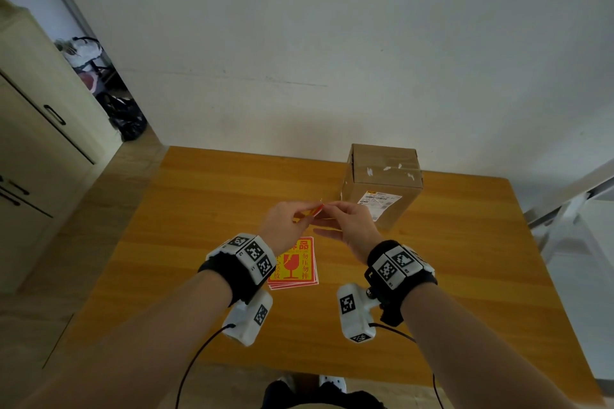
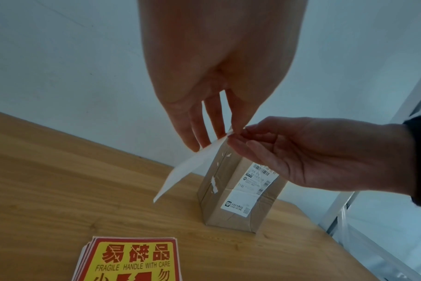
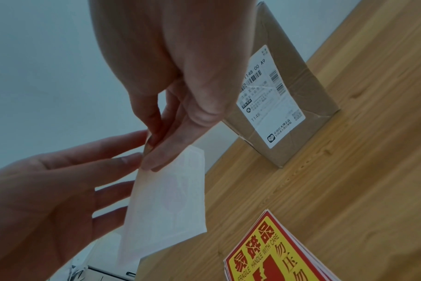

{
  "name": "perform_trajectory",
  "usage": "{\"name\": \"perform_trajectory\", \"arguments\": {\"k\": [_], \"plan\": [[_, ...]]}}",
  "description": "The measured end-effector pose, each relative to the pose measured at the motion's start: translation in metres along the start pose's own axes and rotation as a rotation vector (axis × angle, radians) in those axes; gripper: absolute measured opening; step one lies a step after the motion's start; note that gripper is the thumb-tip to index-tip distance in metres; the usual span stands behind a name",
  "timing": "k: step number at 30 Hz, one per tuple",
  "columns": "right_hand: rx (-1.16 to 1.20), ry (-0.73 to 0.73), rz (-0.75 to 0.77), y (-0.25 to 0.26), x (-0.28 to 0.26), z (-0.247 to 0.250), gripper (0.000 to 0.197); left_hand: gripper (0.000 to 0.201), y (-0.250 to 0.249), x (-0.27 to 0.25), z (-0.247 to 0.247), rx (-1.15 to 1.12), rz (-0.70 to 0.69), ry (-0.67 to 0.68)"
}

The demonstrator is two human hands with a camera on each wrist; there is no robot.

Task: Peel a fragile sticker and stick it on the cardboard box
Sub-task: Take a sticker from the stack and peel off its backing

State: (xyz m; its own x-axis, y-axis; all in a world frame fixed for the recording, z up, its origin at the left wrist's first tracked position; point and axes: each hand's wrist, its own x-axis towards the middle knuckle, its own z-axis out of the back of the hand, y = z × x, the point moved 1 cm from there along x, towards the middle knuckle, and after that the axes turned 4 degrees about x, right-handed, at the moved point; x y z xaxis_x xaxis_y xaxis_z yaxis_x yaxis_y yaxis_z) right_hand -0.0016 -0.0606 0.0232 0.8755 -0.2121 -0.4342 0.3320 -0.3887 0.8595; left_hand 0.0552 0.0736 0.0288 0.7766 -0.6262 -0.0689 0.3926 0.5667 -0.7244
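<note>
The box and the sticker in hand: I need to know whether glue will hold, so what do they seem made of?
The box looks like brown corrugated cardboard, matte, creased, with glossy tape strips and a paper shipping label. The sticker held in both hands looks like thin paper with a white, slightly translucent back: red print shows faintly through.

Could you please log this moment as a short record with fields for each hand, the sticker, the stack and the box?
left hand: pinches the sticker's top corner
right hand: pinches the same corner, opposite the left
sticker: held in the air, white backing facing the wrist cameras
sticker stack: lies on the table, near edge
cardboard box: upright, far right, shipping label on front
</note>
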Motion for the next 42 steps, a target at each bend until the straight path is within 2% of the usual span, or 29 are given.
{"name": "perform_trajectory", "arguments": {"k": [9,17,26,31,37,42], "plan": [[-0.029,0.008,0.012,-0.001,0.001,0.004,0.015,0.031,-0.006,0.002,0.002,-0.008,0.030,-0.003],[-0.093,0.049,0.029,-0.001,0.002,0.002,0.014,0.022,-0.003,0.007,0.003,-0.204,0.195,-0.084],[-0.128,0.042,0.012,-0.005,0.010,-0.001,0.020,0.020,0.003,0.009,0.005,-0.264,0.277,-0.108],[-0.122,0.009,-0.011,-0.012,0.011,0.000,0.011,0.020,0.010,0.009,0.009,-0.294,0.346,-0.168],[-0.185,-0.059,-0.076,-0.026,0.013,0.012,0.018,0.016,0.022,0.006,0.018,-0.309,0.401,-0.204],[-0.227,-0.111,-0.146,-0.045,0.016,0.022,0.014,0.016,0.035,0.004,0.024,-0.245,0.441,-0.246]]}}
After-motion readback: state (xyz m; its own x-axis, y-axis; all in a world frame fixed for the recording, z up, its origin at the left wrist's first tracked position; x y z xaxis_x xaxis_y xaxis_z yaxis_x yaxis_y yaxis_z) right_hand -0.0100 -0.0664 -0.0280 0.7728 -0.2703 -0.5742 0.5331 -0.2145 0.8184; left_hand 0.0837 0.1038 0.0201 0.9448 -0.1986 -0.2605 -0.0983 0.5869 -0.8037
